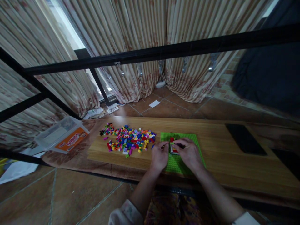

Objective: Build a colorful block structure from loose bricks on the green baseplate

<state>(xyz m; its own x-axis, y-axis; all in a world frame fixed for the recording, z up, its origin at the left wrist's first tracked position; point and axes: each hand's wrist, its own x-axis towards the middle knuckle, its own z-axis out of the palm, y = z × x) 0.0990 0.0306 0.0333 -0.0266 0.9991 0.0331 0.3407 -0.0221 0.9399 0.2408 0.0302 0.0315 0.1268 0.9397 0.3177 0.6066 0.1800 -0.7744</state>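
On the green studded baseplate (182,167) stands a small build of red and white toy bricks (173,150), partly covered by my fingers. My left hand (159,157) is closed over the plate's left edge, its fingertips close to the build. What it pinches, if anything, is hidden. A blue brick (152,146) shows beside its knuckles; I cannot tell whether the hand touches it. From the right, my right hand (190,154) reaches over the build with thumb and fingers pinched together. Something dark shows between them, too small to name.
Loose multicoloured bricks (131,139) are spread over the wooden board (217,165) left of the plate. A clear plastic box (62,132) with an orange label stands farther left. A dark flat panel (245,139) lies at right. A black metal rail (150,53) crosses behind.
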